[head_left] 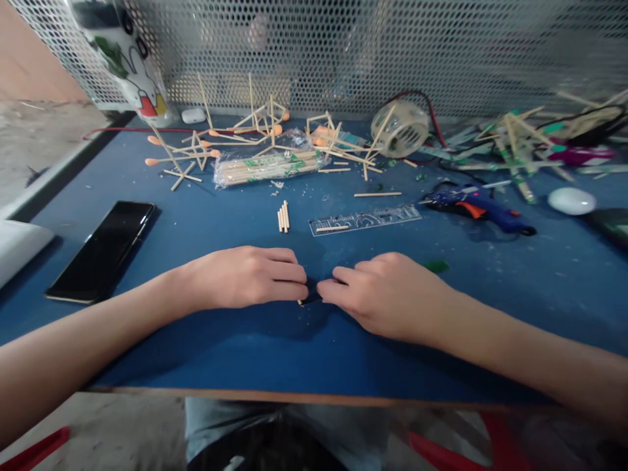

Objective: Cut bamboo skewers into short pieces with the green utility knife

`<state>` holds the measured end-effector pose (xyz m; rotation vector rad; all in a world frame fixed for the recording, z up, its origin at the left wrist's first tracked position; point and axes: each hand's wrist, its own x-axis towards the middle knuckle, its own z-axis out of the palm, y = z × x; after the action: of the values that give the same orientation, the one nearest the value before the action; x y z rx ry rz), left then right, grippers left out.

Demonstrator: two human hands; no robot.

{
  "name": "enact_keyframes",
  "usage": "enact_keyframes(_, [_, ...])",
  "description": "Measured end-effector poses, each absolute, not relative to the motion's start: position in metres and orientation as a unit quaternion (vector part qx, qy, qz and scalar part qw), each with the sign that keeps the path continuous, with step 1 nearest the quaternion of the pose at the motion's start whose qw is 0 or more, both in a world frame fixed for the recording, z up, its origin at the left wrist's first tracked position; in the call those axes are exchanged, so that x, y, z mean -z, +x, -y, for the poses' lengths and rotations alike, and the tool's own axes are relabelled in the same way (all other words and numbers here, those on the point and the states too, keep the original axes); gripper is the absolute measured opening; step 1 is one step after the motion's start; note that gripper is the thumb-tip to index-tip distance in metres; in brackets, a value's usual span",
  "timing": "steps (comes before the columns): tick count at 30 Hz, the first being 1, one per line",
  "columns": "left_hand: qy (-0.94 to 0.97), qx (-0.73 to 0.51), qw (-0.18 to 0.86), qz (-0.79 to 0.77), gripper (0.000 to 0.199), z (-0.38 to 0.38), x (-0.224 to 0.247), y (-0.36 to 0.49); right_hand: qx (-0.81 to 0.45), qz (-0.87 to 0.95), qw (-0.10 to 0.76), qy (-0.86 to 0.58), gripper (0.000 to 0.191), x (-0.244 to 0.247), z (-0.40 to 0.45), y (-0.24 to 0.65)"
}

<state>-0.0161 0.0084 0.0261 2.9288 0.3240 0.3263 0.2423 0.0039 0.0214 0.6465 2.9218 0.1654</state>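
Over the near middle of the blue table (235, 353), my left hand (260, 278) has its fingers pressed together, and the pale tip of a wooden stick (301, 302) shows beneath them. Facing it, my right hand (377, 288) is closed in a pinch on a small dark object (314, 299), too small to name. A narrow gap separates the fingertips of both hands. Several short wooden sticks (283, 217) lie side by side beyond my left hand. A clear ruler (383, 218) with a short stick (332, 229) on it lies beyond my right hand.
A black phone (103, 252) lies at left. At right are a blue glue gun (485, 208) and a white oval object (572, 201). Along the perforated panel (314, 52) stand a bottle (132, 65), stick structures, a plastic-wrapped stick bundle (269, 167) and a clear round container (400, 129).
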Motion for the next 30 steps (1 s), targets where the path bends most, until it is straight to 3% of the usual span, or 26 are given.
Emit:
enact_keyframes(6, [0.990,-0.050,0.010,-0.133,0.031,-0.009,-0.027,-0.025,0.024,-0.977,0.098,0.190,0.026,-0.053,-0.031,0.246])
enact_keyframes(13, [0.979,-0.022,0.002,-0.201,0.027,-0.010,-0.038,-0.038,0.025,-0.925,-0.010,0.379,0.037,-0.104,-0.041,0.243])
enact_keyframes(20, [0.949,-0.022,0.028,-0.312,0.026,-0.026,-0.052,-0.062,0.066,-0.899,-0.070,0.428,0.060,-0.108,-0.051,0.221])
enact_keyframes(26, [0.893,-0.033,0.071,-0.443,0.017,-0.021,-0.058,-0.083,0.097,-0.884,-0.041,0.456,0.043,-0.096,-0.053,0.225])
enact_keyframes(30, [0.874,-0.005,0.149,-0.463,0.046,-0.005,-0.068,-0.100,0.136,-0.880,-0.038,0.454,0.037,-0.086,-0.054,0.238])
